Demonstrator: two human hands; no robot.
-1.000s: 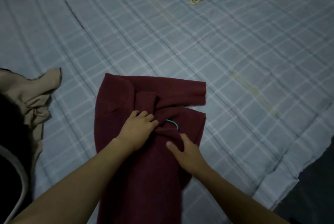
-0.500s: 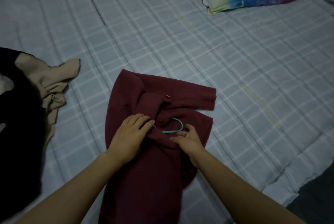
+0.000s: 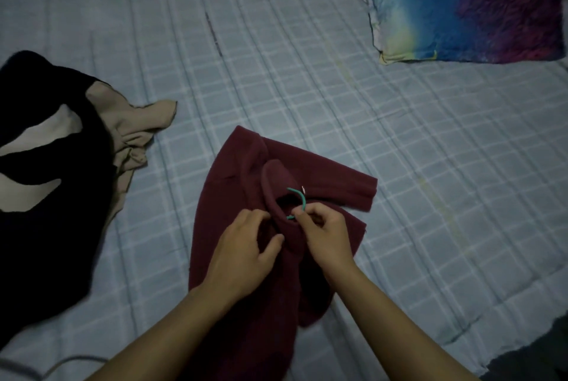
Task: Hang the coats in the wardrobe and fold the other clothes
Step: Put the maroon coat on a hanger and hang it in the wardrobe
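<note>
Since a moment ago both hands have shifted at the collar: the right hand now pinches the green hanger hook where it pokes out of the neck opening, more of the hook showing than before, while the left hand curls its fingers into the collar fabric just beside it. Hands sit close together, nearly touching, over the maroon coat, which lies flat on the checked bedsheet with one sleeve folded across toward the right.

Judging by this, the step in hand is seating the hanger inside the coat; the next move likely calls for drawing the hook fully clear, settling the shoulders, then lifting the coat by the hook.

Left of the coat lies a beige garment partly under a black garment, well apart. A fluffy rainbow pillow sits far up right. Bare sheet lies beyond the coat, and the bed's edge runs near the lower right
</note>
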